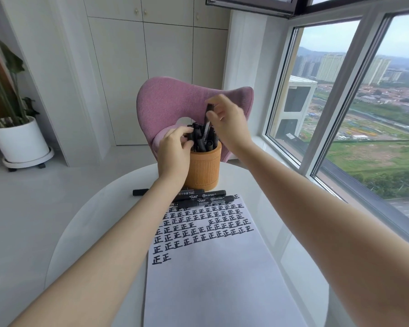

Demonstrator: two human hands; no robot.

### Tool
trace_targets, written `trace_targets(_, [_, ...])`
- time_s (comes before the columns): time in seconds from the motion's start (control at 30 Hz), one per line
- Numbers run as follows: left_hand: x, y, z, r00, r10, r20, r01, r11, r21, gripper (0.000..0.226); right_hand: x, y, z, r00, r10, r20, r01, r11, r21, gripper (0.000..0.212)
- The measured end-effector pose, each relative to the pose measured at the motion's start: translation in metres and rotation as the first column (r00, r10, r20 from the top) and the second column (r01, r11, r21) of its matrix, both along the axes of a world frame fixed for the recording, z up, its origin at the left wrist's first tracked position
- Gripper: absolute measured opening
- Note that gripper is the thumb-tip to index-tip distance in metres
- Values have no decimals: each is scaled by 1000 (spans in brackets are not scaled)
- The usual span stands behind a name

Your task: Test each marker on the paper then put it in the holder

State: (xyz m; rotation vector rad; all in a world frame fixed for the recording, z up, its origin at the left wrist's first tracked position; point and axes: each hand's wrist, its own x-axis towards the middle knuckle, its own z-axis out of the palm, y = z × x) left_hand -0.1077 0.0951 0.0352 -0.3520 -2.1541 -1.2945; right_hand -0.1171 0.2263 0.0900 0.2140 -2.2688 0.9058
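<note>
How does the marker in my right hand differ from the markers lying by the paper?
The marker in the right hand stands nearly upright, its lower end in the holder; the markers by the paper lie flat on the table. The right hand pinches the first; no hand holds the others. All are black.

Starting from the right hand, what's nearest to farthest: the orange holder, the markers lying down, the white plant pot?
1. Orange holder, just below the right hand.
2. Lying markers, in front of the holder.
3. White plant pot, far left, on the floor.
</note>
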Motion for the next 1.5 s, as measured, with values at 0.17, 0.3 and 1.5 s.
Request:
trace_targets(0.17, [-3, 0, 0, 1000, 14, -3, -14, 1000, 9, 25, 2, 9, 13, 995, 48, -90, -43, 998, 56, 26])
trace_targets(0.3, [-1, 3, -4, 995, 29, -90, -36, 997, -70, 29, 1, 5, 10, 995, 92, -49, -90, 995, 44, 26])
trace_targets(1.5, [-5, 9, -11, 997, -49, -52, 45, 995, -87, 37, -7, 1, -30, 988, 83, 126, -105, 979, 175, 31])
